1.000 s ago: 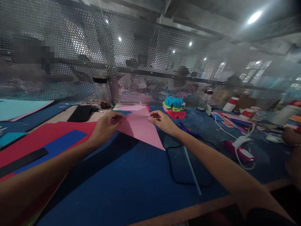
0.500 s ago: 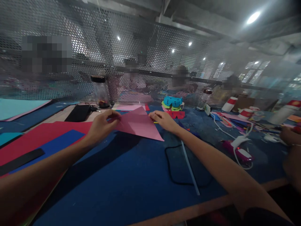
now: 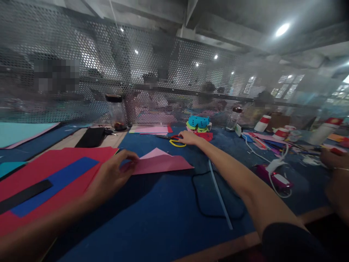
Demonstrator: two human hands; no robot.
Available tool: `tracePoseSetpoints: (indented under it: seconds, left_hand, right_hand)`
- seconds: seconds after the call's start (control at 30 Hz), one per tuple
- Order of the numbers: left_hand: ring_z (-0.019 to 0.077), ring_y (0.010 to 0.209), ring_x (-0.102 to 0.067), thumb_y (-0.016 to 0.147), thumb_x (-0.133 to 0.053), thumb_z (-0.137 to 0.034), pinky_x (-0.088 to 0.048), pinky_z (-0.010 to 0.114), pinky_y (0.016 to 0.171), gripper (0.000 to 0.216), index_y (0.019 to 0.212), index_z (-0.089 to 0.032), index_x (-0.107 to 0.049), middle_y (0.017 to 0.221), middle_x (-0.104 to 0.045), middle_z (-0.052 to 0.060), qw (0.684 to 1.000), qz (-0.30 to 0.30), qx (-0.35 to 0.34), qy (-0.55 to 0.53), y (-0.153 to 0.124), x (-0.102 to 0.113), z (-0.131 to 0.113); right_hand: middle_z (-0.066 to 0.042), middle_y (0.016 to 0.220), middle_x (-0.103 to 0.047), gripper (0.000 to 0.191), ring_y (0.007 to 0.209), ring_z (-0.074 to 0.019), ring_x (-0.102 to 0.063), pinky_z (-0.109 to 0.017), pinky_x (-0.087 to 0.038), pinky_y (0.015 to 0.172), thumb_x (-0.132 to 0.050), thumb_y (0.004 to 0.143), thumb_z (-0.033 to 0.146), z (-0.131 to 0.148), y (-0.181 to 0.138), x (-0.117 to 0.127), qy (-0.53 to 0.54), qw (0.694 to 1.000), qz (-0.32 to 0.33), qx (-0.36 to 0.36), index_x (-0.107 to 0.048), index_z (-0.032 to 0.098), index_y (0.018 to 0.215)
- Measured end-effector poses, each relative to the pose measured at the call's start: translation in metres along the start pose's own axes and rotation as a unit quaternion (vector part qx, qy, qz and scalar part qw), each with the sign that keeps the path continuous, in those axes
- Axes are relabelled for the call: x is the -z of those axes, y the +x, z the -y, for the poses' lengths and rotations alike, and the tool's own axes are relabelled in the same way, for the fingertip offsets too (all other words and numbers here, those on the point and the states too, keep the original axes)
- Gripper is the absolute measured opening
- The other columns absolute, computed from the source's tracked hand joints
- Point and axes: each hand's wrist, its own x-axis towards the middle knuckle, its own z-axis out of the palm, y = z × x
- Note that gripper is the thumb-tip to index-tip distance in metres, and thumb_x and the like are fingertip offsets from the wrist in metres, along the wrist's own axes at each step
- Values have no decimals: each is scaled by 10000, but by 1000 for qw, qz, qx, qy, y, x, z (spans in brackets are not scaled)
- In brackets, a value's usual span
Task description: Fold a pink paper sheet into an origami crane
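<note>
My left hand (image 3: 122, 168) pinches the left end of a folded sheet of pink paper (image 3: 166, 165) between thumb and fingers. The paper is raised slightly above the blue table top, with a pointed flap standing at its back. Farther away, my right hand (image 3: 188, 138) is at a pair of scissors (image 3: 177, 144), its fingers closed at the red and yellow handles. The scissors lie on the table, blades pointing left. Just behind my right hand are a red cut-out piece (image 3: 205, 136) and a blue cut-out shape with holes (image 3: 199, 121).
Red sheets (image 3: 71, 182) with blue and black strips lie at left, near a black pouch (image 3: 91, 137) and a jar (image 3: 115, 112). A pale strip (image 3: 219, 194) and black cord lie at right. Beyond are a glue gun (image 3: 275, 178) and another person's hand (image 3: 334, 158). A perforated screen (image 3: 163, 83) stands behind.
My right hand has let go of the pink paper and moved forward to the scissors. My left hand still holds the paper, now lower and turned so that its fold faces me.
</note>
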Motion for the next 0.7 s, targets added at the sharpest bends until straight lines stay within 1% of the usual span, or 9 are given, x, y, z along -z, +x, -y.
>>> tracePoseSetpoints:
  seconds: [0.07,0.17,0.3,0.4,0.5,0.6,0.7]
  left_hand:
    - [258,977,-682,914,-544,-392,-556,382,898,195,1029,-260,-632,1022,-717,38,1000,-4,-5,1,-1,-2,1]
    - [259,985,-686,921,-537,-389,-557,380,888,220,1063,-247,-628,1035,-717,43,1000,-13,2,11,2,-3,4]
    - [255,1002,-687,927,-528,-386,-555,378,894,248,1101,-239,-627,1057,-717,47,1000,-6,6,8,5,-3,6]
    - [254,1038,-677,920,-524,-347,-546,396,928,294,1176,-230,-609,1106,-706,59,1000,4,6,16,6,-3,8]
    - [265,1113,-652,917,-519,-336,-520,426,994,330,1217,-217,-588,1171,-681,81,1000,-1,1,27,7,-4,9]
    - [277,1218,-592,931,-515,-343,-469,448,1067,316,1215,-225,-592,1253,-640,90,999,-7,-23,38,8,-5,10]
    - [290,1250,-556,945,-525,-362,-436,470,1087,303,1205,-229,-608,1279,-625,89,998,-19,-45,46,8,-4,11]
  right_hand:
    - [-137,1174,-758,349,1030,-248,-710,-253,-494,788,-681,874,270,4,5,-3,-20,1000,18,-9,-737,154,1198]
    - [-147,1210,-747,405,1031,-258,-717,-258,-499,775,-702,839,291,8,11,-4,-42,998,29,-22,-725,168,1224]
    - [-187,1204,-741,494,1031,-298,-722,-292,-516,773,-740,768,345,12,17,-5,-59,997,38,-38,-720,142,1217]
    - [-237,1236,-713,536,1074,-341,-708,-326,-526,794,-746,730,364,14,16,-5,-66,996,32,-55,-720,105,1199]
    - [-273,1306,-664,599,1151,-369,-672,-354,-522,841,-732,733,402,15,9,-2,-67,995,10,-75,-691,81,1238]
    - [-283,1263,-677,554,1147,-374,-669,-353,-510,828,-705,764,429,12,-4,3,-58,993,-11,-98,-702,65,1181]
    - [-223,1144,-730,447,1025,-322,-711,-310,-484,733,-660,821,443,11,-21,9,-35,992,-27,-115,-705,99,1102]
